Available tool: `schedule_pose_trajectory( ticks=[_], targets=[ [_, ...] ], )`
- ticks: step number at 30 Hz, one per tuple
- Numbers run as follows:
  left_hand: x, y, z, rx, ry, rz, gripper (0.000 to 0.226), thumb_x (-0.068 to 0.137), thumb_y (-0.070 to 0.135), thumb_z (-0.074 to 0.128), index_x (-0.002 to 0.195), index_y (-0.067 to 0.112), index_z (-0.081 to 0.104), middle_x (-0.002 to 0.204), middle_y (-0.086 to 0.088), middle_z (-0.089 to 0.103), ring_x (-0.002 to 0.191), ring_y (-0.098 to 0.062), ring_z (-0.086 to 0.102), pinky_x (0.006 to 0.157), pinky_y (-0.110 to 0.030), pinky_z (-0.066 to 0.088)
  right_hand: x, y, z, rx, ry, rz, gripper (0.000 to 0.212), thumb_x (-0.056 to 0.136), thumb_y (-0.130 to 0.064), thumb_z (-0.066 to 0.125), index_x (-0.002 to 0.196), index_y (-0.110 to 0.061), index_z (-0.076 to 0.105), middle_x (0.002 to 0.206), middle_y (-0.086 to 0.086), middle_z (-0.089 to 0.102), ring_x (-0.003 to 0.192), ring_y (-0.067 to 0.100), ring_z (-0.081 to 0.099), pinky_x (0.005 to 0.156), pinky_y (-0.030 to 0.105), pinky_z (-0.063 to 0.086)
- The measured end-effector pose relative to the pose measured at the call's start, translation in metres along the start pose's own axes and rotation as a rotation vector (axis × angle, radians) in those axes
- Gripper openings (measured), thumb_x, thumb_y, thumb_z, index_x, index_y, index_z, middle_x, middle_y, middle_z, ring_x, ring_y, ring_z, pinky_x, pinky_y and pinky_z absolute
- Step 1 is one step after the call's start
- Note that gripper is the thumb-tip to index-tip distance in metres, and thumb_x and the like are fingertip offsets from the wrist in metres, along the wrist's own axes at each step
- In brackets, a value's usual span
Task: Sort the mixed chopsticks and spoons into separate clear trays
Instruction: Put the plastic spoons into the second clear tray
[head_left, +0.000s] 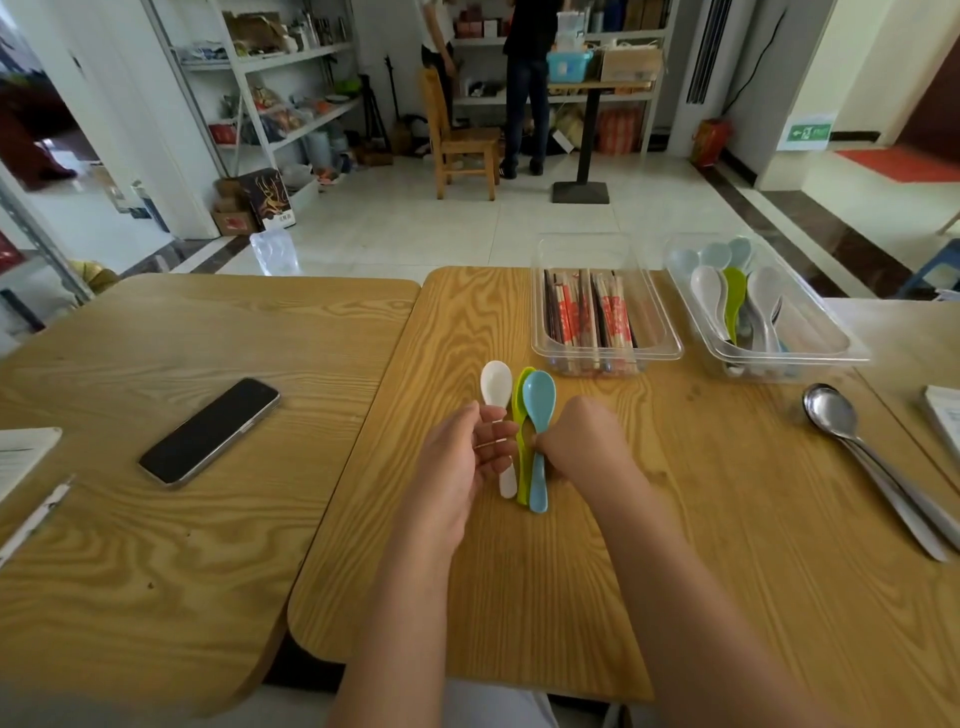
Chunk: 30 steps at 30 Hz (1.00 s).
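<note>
Just nearer than the chopstick tray (670, 332), the white spoon (496, 384) is held in the left hand's (462, 462) curled fingers; the blue spoon (538, 397) and green spoon (521, 387) are gripped by the right hand (582, 441)

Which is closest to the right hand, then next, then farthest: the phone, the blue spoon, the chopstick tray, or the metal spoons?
1. Blue spoon, held in the right hand.
2. Chopstick tray, just beyond the hand.
3. Metal spoons, far right.
4. Phone, far left.
</note>
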<state>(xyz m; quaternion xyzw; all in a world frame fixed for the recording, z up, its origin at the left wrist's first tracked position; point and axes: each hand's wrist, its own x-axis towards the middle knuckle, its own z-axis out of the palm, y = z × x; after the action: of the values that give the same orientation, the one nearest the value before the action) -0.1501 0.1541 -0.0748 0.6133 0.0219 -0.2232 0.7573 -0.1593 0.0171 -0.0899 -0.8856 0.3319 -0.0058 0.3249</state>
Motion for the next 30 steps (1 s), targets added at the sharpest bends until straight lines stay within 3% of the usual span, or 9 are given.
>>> schedule_pose_trajectory(
  ticks=[5,11,16,20,26,30],
  targets=[
    [-0.003,0.002,0.003,-0.009,-0.002,0.002,0.033,0.104,0.026,0.039,0.097,0.007,0.066,0.086,-0.010,0.072,0.071,-0.015,0.064,0.066,-0.027,0.052,-0.004,0.007,-0.006,-0.031,0.009,0.022,0.021,0.087,-0.006,0.056,0.070,-0.013,0.046,0.072,0.004,0.055,0.066,0.021,0.058,0.047,0.027,0.039],
    [-0.009,0.001,0.018,-0.001,-0.031,-0.012,0.032,0.104,0.026,0.040,0.096,0.009,0.066,0.086,-0.010,0.072,0.067,-0.013,0.065,0.064,-0.025,0.052,-0.004,0.024,-0.014,0.020,-0.025,0.044,0.017,0.088,-0.006,0.058,0.071,-0.007,0.055,0.068,0.009,0.062,0.059,0.022,0.064,0.048,0.028,0.049],
    [-0.011,0.001,0.038,0.000,-0.067,0.005,0.033,0.105,0.026,0.040,0.094,0.010,0.066,0.083,-0.008,0.073,0.066,-0.013,0.065,0.061,-0.023,0.053,-0.004,0.038,-0.031,0.147,-0.048,0.028,0.011,0.086,-0.010,0.063,0.081,0.000,0.063,0.070,0.011,0.067,0.054,0.021,0.063,0.044,0.025,0.047],
    [-0.007,0.006,0.065,0.014,-0.141,0.020,0.033,0.105,0.026,0.039,0.096,0.009,0.065,0.084,-0.008,0.074,0.068,-0.014,0.066,0.066,-0.027,0.052,-0.007,0.049,-0.066,0.274,-0.045,-0.010,0.022,0.086,-0.017,0.071,0.076,0.003,0.070,0.055,0.007,0.064,0.039,0.012,0.053,0.044,0.024,0.043],
    [0.017,0.030,0.126,0.002,-0.276,0.077,0.032,0.106,0.023,0.038,0.097,0.008,0.065,0.084,-0.010,0.071,0.071,-0.016,0.065,0.068,-0.028,0.051,0.021,0.075,-0.149,0.448,0.123,0.004,0.025,0.088,-0.016,0.072,0.071,0.002,0.068,0.050,0.006,0.059,0.034,0.010,0.046,0.043,0.025,0.041],
    [0.045,0.043,0.168,0.066,-0.345,0.050,0.031,0.107,0.022,0.037,0.098,0.007,0.063,0.085,-0.010,0.070,0.069,-0.016,0.064,0.065,-0.027,0.052,0.072,0.088,-0.190,0.405,0.221,0.095,0.024,0.087,-0.016,0.073,0.078,0.006,0.069,0.047,0.004,0.059,0.033,0.009,0.049,0.045,0.025,0.047]
  ],
)
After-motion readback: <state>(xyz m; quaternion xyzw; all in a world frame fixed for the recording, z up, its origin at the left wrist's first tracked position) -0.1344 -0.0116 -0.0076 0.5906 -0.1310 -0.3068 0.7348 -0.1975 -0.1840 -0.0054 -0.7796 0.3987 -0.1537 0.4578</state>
